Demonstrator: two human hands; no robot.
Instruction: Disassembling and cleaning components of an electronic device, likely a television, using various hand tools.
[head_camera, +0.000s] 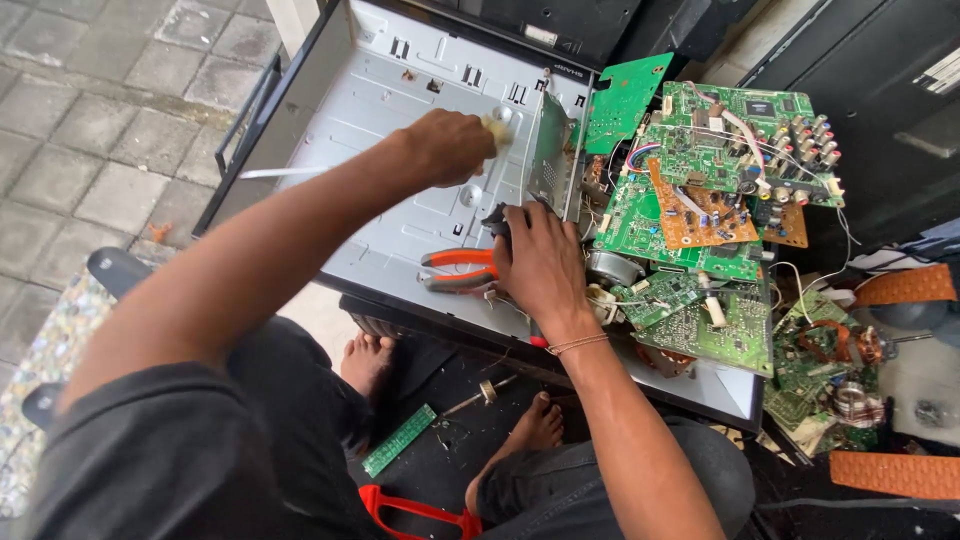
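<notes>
My left hand (450, 145) is closed on a pale yellowish handle (497, 128) and pressed against the grey metal chassis panel (400, 130). My right hand (540, 262) rests on the panel lower down, its fingers curled over a small black part (497, 218) beside an upright metal bracket (552, 150). Orange-handled pliers (458, 270) lie on the panel just left of my right hand. A heap of green circuit boards (690, 200) sits to the right of both hands.
More loose green boards and copper coils (825, 370) lie at the right. A narrow green board strip (398, 440) and a small tool (480, 392) lie on the dark mat by my bare feet (530, 425). Red handles (415, 510) show below. Grey paving (100, 110) is at the left.
</notes>
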